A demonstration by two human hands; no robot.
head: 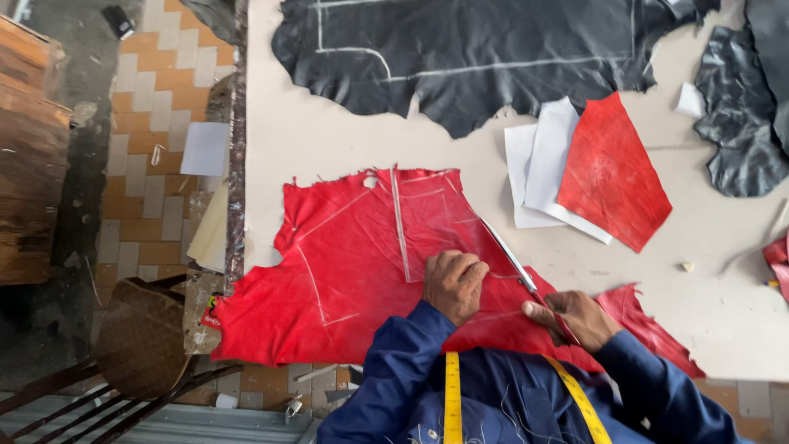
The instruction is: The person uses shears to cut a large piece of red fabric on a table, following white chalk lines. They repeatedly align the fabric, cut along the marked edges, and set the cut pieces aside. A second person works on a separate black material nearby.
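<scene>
Pale table (pixel 329 131) | red leather (pixel 345 263) under left hand (pixel 454 284) | right hand (pixel 575 319) grips scissors (pixel 514 263)

I see a pale table (pixel 329 140) carrying a red leather hide (pixel 353 263), a black hide (pixel 468 57), white paper patterns (pixel 538 160), a red cut piece (pixel 612 168) and a second black piece (pixel 740 123).

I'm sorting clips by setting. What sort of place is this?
Most likely a leather or tailoring workshop. The right hand works scissors through a chalk-marked red hide that the left hand steadies. A black hide and paper patterns lie on the table.
</scene>
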